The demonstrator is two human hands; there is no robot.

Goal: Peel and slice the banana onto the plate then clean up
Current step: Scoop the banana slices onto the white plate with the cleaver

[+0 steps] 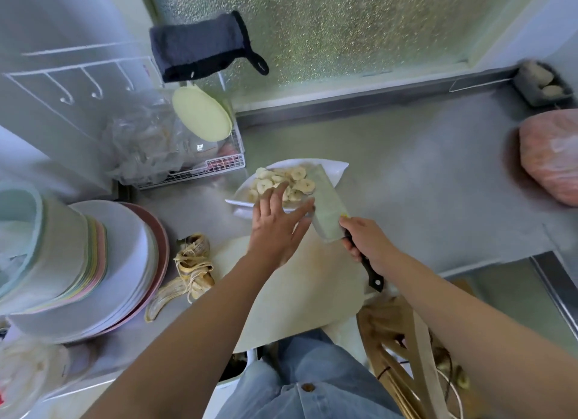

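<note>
Several banana slices (pixel 295 180) lie heaped on a white plate (pixel 334 169) in the middle of the steel counter. My right hand (pixel 364 241) grips the black handle of a cleaver (pixel 327 207), whose broad blade lies tilted over the plate's right side. My left hand (pixel 276 224) hovers with spread, straight fingers at the plate's near edge, fingertips by the slices and the blade. A pale cutting board (pixel 300 293) lies under my hands. The banana peel (pixel 187 271) sits on the counter left of the board.
A tall stack of plates and bowls (pixel 93 268) stands at the left. A wire rack (pixel 194 168) with plastic bags sits behind it, a dark mitt (pixel 203 47) hanging above. A pink bag (pixel 550 155) lies at the right. A wooden chair (pixel 403 349) stands below the counter edge.
</note>
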